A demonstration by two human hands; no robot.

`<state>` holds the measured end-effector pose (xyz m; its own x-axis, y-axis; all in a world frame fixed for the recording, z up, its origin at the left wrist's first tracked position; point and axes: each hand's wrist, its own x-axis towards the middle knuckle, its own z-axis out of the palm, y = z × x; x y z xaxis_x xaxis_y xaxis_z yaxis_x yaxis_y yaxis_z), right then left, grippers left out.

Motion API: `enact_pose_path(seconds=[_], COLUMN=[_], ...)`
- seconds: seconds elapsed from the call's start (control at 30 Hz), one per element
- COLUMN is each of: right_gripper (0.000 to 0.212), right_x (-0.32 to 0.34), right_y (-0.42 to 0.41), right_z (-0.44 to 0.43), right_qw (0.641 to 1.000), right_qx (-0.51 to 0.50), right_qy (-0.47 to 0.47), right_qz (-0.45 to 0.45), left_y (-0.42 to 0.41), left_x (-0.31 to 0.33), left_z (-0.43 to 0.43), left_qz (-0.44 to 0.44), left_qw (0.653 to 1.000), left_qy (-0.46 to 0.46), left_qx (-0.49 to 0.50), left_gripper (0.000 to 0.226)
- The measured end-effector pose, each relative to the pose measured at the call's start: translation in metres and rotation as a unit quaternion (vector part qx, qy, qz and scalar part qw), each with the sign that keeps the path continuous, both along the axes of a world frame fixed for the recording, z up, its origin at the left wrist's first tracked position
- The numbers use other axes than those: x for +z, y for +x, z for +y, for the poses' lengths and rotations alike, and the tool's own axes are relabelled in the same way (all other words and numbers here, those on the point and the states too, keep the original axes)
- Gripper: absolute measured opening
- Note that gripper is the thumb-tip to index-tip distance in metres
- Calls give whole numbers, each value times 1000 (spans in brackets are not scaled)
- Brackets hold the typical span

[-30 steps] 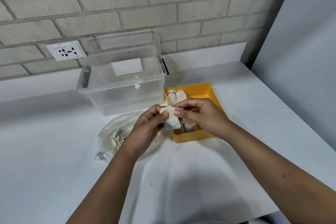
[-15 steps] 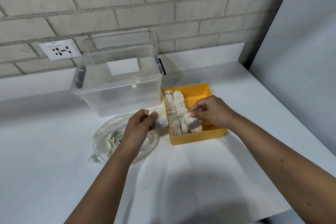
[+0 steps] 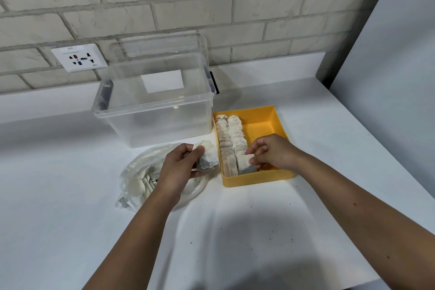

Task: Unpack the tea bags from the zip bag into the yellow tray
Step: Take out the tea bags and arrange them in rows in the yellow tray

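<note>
The yellow tray (image 3: 263, 122) sits on the white counter, holding two rows of tea bags (image 3: 229, 139) along its left side. My right hand (image 3: 270, 153) is inside the tray at its near end, fingers pinched on a tea bag (image 3: 246, 163) that rests at the front of the second row. My left hand (image 3: 181, 165) hovers just left of the tray, gripping another tea bag (image 3: 207, 155). Under that hand lies the clear zip bag (image 3: 138, 181), crumpled, with several tea bags still inside.
A clear plastic storage box (image 3: 155, 106) stands directly behind the zip bag, touching the tray's far left corner. A wall socket (image 3: 78, 57) is on the brick wall. The counter's front edge runs near my forearms; a grey panel bounds the right.
My hands have parted: the right carried one tea bag down into the tray's near end, while the left stayed over the zip bag with the other.
</note>
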<state>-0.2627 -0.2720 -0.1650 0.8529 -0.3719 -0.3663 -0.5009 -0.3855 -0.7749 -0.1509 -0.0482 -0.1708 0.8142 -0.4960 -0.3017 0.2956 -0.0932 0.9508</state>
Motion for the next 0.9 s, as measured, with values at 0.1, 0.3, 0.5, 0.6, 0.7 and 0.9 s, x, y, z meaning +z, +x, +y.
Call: enact_pose_path(seconds=[0.1, 0.3, 0.5, 0.6, 0.7, 0.9], right_gripper=[25, 32, 14, 15, 8, 9], right_x=[-2, -6, 20, 23, 25, 26], right_y=[2, 4, 9, 10, 7, 0], right_z=[1, 6, 40, 47, 44, 37], right_qw=[999, 992, 978, 977, 969, 956], right_qx=[1, -36, -86, -84, -110, -142], right_qy=[-33, -108, 65, 44, 62, 70], right_qz=[-9, -45, -179, -192, -215, -249], left_y=[-1, -8, -15, -17, -17, -18], left_x=[1, 9, 19, 24, 24, 24], left_z=[0, -6, -17, -22, -24, -33], left_qz=[15, 43, 34, 35, 47, 57], left_qw=[1000, 999, 998, 998, 997, 996], left_qy=[0, -8, -21, -28, -34, -43], left_qx=[-8, -15, -39, -51, -59, -50], left_gripper=[17, 14, 14, 11, 13, 10])
